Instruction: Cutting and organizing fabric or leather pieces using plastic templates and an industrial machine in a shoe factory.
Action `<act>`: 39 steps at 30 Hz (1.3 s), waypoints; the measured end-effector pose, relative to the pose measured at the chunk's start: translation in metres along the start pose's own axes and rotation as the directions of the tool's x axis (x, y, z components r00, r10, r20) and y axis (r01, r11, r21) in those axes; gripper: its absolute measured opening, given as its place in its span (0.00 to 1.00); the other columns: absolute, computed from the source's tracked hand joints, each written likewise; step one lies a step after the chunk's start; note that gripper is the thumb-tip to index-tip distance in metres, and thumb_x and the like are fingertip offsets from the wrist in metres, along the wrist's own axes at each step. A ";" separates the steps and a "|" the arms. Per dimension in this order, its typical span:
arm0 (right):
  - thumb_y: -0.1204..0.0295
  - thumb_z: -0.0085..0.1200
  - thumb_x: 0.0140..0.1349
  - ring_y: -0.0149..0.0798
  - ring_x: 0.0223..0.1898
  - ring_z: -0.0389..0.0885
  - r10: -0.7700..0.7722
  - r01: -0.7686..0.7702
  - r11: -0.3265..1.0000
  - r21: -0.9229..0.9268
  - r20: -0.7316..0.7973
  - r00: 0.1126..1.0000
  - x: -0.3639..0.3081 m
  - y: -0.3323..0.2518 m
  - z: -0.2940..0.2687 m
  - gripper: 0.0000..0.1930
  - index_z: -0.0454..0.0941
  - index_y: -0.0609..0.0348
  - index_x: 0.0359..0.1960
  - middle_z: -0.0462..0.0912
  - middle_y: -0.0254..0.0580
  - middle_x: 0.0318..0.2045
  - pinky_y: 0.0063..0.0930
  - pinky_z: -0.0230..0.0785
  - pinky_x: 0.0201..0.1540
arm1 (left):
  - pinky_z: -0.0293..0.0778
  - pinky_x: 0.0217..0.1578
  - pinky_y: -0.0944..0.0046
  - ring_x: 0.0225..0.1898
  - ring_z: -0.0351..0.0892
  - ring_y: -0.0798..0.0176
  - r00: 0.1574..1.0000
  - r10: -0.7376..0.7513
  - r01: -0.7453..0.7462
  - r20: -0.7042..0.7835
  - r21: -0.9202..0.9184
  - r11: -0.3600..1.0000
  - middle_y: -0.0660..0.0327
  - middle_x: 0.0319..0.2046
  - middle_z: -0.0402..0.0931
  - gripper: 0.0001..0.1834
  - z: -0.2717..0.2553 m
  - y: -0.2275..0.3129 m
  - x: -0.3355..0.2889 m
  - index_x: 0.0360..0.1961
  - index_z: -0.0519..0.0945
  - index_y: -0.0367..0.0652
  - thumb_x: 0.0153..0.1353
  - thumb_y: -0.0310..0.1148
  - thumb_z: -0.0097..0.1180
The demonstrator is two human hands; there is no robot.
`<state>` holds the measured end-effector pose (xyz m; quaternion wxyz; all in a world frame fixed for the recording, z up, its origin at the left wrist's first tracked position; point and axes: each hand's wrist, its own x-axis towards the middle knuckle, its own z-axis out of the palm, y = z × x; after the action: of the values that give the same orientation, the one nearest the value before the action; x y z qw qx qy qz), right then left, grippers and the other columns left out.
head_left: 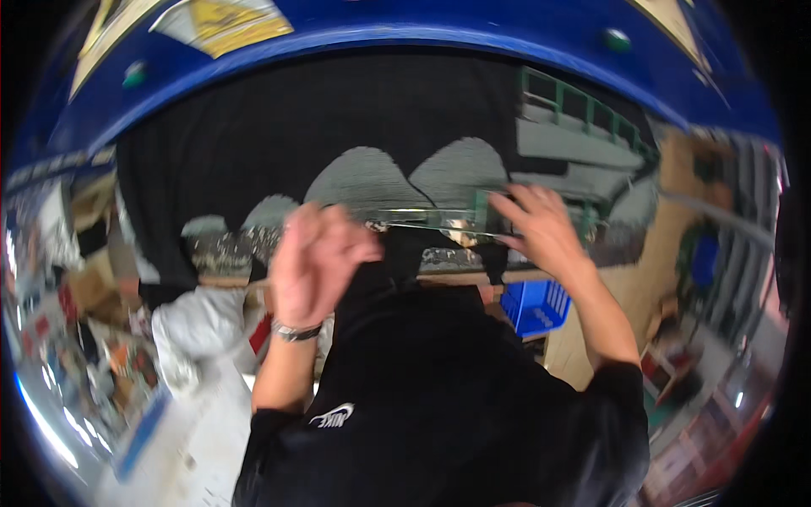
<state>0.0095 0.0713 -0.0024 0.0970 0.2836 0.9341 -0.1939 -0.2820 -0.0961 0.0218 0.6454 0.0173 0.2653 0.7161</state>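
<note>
Black shirt: nearest the camera, filling the lower middle of the frame; the wearer stands close against the desk, presumably so that both arms reach over its front edge without stretching.
Left hand: left of centre, blurred, fingers bent; whether its grip is closed on anything, I cannot tell. It is beside the left end of the strip, which seems to keep that end within reach.
Left wrist: a metal bracelet, worn below the palm.
Right hand: right of centre, fingers spread, thumb well apart; its grip shows nothing clamped. Fingertips are near the strip's right end, contact unclear; such a spread would suit steadying something flat.
Clear strip: middle of the frame, green-edged, running crosswise between the hands, a placing that seems to leave each end to one hand.
Black cloth: across the upper middle, lying flat, probably because the desk bears it.
Grey rounded patches: centre, bordered by the black.
Green frame: upper right, slim, divided into openings.
Blue beam: arching along the top edge.
Blue basket: right of the shirt, below the desk edge.
</note>
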 end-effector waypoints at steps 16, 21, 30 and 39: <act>0.63 0.63 0.63 0.39 0.43 0.86 0.708 -0.231 0.614 0.754 -0.398 0.583 0.069 0.061 0.006 0.13 0.85 0.58 0.44 0.87 0.42 0.42 0.31 0.76 0.47 | 0.79 0.41 0.66 0.45 0.85 0.62 0.911 -0.283 0.401 -0.299 0.489 0.775 0.54 0.45 0.82 0.17 -0.055 0.000 0.023 0.57 0.75 0.36 0.75 0.37 0.50; 0.61 0.59 0.68 0.45 0.41 0.88 0.957 0.024 0.001 1.000 -0.008 0.290 0.001 0.252 -0.006 0.23 0.76 0.73 0.51 0.86 0.56 0.42 0.35 0.83 0.46 | 0.81 0.52 0.57 0.55 0.81 0.47 0.851 -0.436 0.501 -0.293 0.199 0.842 0.42 0.56 0.76 0.24 -0.023 -0.066 0.058 0.64 0.65 0.30 0.76 0.38 0.46; 0.48 0.67 0.57 0.50 0.43 0.85 0.698 -0.626 0.716 0.310 -0.277 0.661 -0.014 0.263 0.001 0.24 0.85 0.58 0.42 0.86 0.47 0.38 0.39 0.75 0.49 | 0.82 0.52 0.58 0.55 0.82 0.52 0.846 -0.222 0.452 -0.485 0.430 0.782 0.46 0.58 0.75 0.24 -0.003 -0.115 0.072 0.64 0.69 0.32 0.75 0.37 0.50; 0.73 0.59 0.64 0.57 0.45 0.83 0.286 -0.240 0.957 0.164 -0.375 0.882 -0.073 0.268 -0.031 0.10 0.83 0.66 0.43 0.84 0.57 0.39 0.41 0.74 0.48 | 0.77 0.35 0.71 0.41 0.84 0.69 0.840 -0.048 0.406 -0.540 0.567 0.717 0.61 0.47 0.82 0.18 -0.012 -0.108 0.061 0.60 0.76 0.40 0.74 0.37 0.52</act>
<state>0.2195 0.2528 -0.0356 -0.0838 0.4459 0.8748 -0.1702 -0.1974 -0.0409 -0.0511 0.5934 0.0294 0.6553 0.4666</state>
